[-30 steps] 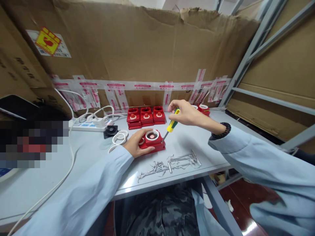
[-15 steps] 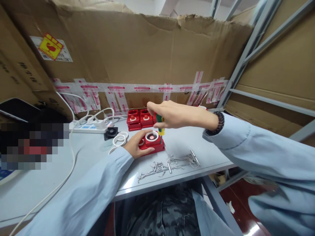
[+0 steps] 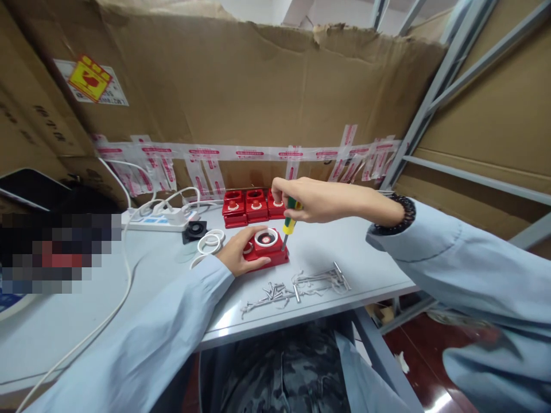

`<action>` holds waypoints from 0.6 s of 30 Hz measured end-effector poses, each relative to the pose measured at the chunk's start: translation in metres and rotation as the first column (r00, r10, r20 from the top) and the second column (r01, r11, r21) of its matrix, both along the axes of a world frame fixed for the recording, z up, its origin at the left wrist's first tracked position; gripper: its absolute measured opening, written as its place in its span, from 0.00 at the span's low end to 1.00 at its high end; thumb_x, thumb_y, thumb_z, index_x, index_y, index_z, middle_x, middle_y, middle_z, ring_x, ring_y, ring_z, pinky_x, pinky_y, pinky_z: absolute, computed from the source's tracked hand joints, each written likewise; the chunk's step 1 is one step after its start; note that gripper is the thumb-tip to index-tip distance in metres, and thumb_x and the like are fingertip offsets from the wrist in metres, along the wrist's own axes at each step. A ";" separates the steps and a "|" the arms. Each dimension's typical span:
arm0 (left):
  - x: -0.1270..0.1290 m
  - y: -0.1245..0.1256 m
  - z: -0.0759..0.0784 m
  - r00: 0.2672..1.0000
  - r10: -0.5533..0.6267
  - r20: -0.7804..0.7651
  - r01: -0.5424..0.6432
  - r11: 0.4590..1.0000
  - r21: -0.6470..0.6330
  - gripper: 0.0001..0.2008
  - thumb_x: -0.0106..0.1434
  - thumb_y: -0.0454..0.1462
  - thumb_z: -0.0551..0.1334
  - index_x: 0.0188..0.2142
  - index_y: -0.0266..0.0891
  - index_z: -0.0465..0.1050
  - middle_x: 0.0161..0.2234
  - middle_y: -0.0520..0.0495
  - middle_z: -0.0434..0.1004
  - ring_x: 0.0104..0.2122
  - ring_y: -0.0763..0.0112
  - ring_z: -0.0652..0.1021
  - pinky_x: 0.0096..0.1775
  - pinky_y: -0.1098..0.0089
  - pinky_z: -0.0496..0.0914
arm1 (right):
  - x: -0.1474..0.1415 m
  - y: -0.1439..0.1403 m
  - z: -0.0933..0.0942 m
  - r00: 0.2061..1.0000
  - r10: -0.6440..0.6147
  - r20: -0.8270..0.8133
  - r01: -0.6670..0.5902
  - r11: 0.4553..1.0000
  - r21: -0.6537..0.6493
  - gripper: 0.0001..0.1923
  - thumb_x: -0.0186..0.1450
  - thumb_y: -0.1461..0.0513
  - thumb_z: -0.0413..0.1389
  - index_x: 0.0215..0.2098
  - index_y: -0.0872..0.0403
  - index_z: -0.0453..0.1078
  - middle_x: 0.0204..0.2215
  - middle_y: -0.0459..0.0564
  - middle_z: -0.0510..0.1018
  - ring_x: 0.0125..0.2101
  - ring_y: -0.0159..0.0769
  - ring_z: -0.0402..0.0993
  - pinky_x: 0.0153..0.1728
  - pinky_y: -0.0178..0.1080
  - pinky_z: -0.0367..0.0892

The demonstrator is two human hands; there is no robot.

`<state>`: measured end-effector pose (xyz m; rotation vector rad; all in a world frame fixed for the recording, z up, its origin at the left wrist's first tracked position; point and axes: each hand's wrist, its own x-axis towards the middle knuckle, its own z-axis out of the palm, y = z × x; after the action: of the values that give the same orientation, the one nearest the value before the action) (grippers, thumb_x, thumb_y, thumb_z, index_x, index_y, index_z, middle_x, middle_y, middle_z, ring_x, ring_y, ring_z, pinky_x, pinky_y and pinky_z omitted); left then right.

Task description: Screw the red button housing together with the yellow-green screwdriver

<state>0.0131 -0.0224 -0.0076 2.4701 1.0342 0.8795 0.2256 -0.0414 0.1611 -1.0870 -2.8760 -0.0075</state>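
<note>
Right hand point(image 3: 307, 201) is pinching the screwdriver point(image 3: 288, 221) tilted into a corner of the red box point(image 3: 267, 248) mid-table point(image 3: 370, 269), left hand point(image 3: 238, 254) clamped on its side, so the tip could easily skid out.

— What was the bench like?
— A pale grey table point(image 3: 344, 246) pushed up against cardboard.
— And on it?
— A red housing point(image 3: 267, 248) near the middle, a row of red units point(image 3: 252, 205) behind it, white rings point(image 3: 210, 242) and a black square part point(image 3: 194, 230) to their left, a white power strip point(image 3: 160, 220) with its cable point(image 3: 112, 312), and loose screws point(image 3: 297, 285) near the front edge.
</note>
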 end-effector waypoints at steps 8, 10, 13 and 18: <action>0.001 0.000 0.000 1.000 0.013 0.013 -0.013 1.000 0.014 0.31 0.55 0.45 0.64 0.55 0.41 0.57 0.51 0.41 0.69 0.47 0.59 0.74 0.48 0.59 0.70 | -0.002 0.000 -0.008 0.978 -0.202 -0.053 0.206 0.973 0.105 0.12 0.66 0.56 0.48 0.40 0.57 0.60 0.28 0.52 0.70 0.27 0.35 0.64 0.26 0.37 0.55; 0.001 0.000 0.000 1.000 0.018 0.016 -0.019 1.000 0.014 0.30 0.55 0.45 0.64 0.55 0.41 0.57 0.51 0.41 0.69 0.47 0.59 0.74 0.48 0.58 0.69 | -0.001 0.002 -0.009 0.981 -0.177 -0.078 0.185 0.976 0.117 0.10 0.64 0.60 0.50 0.43 0.57 0.59 0.30 0.51 0.71 0.28 0.35 0.65 0.27 0.36 0.56; 0.000 0.000 -0.001 1.000 0.004 0.013 -0.004 1.000 0.014 0.31 0.55 0.45 0.64 0.55 0.41 0.56 0.52 0.41 0.68 0.49 0.59 0.73 0.49 0.58 0.68 | -0.002 0.000 -0.007 0.997 -0.009 -0.078 0.012 0.999 0.031 0.13 0.60 0.68 0.52 0.43 0.56 0.58 0.36 0.51 0.71 0.32 0.33 0.65 0.31 0.36 0.59; 0.001 -0.001 0.000 1.000 0.009 0.004 -0.009 1.000 0.015 0.31 0.55 0.45 0.64 0.55 0.41 0.57 0.51 0.41 0.69 0.48 0.59 0.74 0.49 0.58 0.69 | -0.004 0.003 -0.009 0.995 -0.021 -0.093 0.026 0.998 0.053 0.12 0.60 0.63 0.54 0.41 0.56 0.59 0.34 0.51 0.70 0.31 0.34 0.64 0.30 0.37 0.59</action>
<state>0.0140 -0.0233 -0.0074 2.4769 1.0423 0.8978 0.2219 -0.0383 0.1520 -1.0823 -2.7641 -0.0346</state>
